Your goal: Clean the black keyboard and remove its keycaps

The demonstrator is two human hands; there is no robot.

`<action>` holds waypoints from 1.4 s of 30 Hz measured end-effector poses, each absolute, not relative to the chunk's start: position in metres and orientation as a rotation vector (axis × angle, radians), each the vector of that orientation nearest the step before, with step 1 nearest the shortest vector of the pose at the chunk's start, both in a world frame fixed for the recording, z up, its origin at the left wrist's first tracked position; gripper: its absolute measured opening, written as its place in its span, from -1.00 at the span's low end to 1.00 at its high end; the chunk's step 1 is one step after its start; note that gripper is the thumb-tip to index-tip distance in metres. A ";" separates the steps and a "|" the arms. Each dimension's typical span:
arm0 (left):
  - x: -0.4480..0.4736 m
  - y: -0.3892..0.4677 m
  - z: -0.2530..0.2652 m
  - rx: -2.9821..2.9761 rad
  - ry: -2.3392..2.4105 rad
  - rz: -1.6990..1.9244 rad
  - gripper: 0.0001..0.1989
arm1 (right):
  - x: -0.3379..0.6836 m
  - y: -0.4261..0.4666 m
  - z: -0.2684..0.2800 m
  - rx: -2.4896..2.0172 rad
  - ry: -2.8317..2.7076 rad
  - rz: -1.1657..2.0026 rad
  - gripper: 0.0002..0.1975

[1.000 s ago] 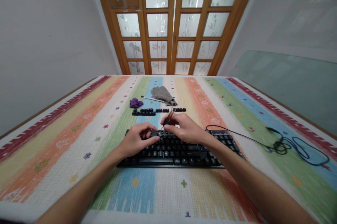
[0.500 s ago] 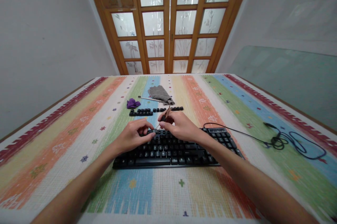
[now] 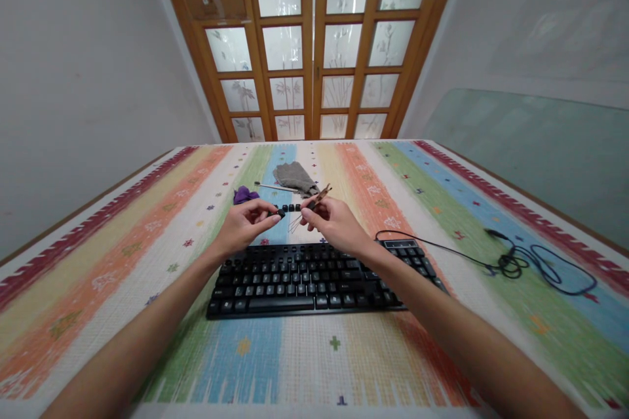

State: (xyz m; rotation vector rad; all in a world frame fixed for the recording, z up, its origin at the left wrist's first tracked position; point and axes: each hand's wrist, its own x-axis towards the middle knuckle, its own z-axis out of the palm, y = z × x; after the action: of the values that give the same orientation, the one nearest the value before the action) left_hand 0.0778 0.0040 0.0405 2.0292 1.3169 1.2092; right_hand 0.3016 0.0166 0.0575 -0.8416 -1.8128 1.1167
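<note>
the left hand (image 3: 246, 225) pinches a small black plastic keycap (image 3: 281, 213) between thumb and fingertips; the right hand (image 3: 339, 225) pinches a thin wire tool with a brown end (image 3: 322, 193). nearer than the fingers lies a long black plastic keyboard (image 3: 280, 303), flat, pale-lettered, low stubs along its far edge. loose black square keycaps (image 3: 291, 208) line up between and just beyond the fingertips.

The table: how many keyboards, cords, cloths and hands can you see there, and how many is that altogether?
Keyboards: 1, the black keyboard
Cords: 1, the black cord
Cloths: 2, the grey cloth and the purple cloth
Hands: 2, the left hand and the right hand
Total: 6
</note>
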 end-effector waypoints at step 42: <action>0.087 0.061 0.017 2.839 1.721 0.246 -0.81 | 0.310 0.012 0.071 -0.855 -1.950 0.950 -0.83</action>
State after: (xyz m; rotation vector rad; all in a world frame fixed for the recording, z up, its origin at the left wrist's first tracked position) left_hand 0.0875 0.0605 0.0174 2.8389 1.7211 0.2456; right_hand 0.3095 0.0124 0.0708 -0.8546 -1.9497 0.9498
